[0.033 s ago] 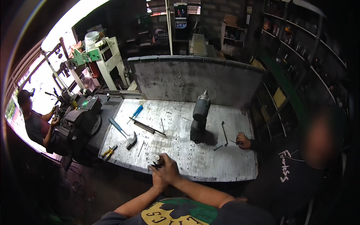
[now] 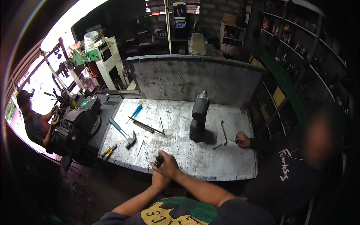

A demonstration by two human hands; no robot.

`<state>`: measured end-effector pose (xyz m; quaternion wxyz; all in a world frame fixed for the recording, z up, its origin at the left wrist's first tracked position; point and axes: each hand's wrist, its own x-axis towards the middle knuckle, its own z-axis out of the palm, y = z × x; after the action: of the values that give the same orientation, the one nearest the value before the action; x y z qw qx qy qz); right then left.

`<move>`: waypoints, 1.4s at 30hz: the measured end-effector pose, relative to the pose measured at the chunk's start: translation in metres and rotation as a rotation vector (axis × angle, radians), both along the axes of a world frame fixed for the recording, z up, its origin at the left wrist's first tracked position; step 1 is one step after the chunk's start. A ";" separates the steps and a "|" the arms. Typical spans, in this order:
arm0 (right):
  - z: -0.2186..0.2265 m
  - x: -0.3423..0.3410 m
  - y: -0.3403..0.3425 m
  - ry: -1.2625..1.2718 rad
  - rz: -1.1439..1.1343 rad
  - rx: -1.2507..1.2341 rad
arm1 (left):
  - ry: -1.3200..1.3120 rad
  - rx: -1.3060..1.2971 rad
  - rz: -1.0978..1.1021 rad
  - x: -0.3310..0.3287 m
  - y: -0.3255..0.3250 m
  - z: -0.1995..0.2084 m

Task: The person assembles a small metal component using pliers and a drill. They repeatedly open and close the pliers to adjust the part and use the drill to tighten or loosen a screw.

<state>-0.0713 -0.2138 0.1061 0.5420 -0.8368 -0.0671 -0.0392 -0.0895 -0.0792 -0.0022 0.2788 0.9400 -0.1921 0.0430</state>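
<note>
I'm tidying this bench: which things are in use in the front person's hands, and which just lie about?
In use:
dark, pale-ended object, in the right hand; left hand below

Lying about, untouched:
dark drill
claw hammer
yellow-handled pliers
blue screwdriver

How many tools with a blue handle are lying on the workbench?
2 are visible: a claw hammer in the left part, and a screwdriver just beyond it, slightly to its right. Another could be hidden behind the power drill.

I was in a workshop: the workbench [image 2: 178,120] held a claw hammer [image 2: 122,131], pliers [image 2: 109,151] and power drill [image 2: 200,109]; shelving [image 2: 289,50] lined the right.
</note>
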 end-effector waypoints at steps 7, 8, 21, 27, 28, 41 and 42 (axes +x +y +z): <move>-0.021 0.030 -0.045 -0.033 0.491 0.390 | 0.423 -0.264 -0.456 0.062 0.010 0.039; -0.022 0.011 -0.033 -0.059 0.321 0.489 | 0.470 -0.263 -0.344 0.063 0.005 0.036; 0.001 0.041 -0.035 0.155 0.360 0.433 | 0.439 -0.084 -0.767 0.128 0.015 0.008; 0.005 0.016 0.021 -0.034 -0.144 0.098 | 0.034 -0.139 -0.530 0.089 0.013 -0.011; 0.005 0.029 0.013 0.053 -0.049 -0.018 | -0.160 -0.110 -0.554 0.085 0.014 -0.007; 0.007 -0.026 0.028 -0.263 -0.346 0.177 | 0.426 -0.365 -0.330 0.075 0.010 -0.030; 0.004 -0.020 0.023 -0.312 -0.383 0.122 | 0.227 -0.219 -0.238 0.061 0.004 -0.023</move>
<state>-0.0908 -0.1907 0.1103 0.5573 -0.7838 0.0123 -0.2736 -0.0287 -0.0752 -0.0253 0.4025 0.8734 -0.2634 -0.0760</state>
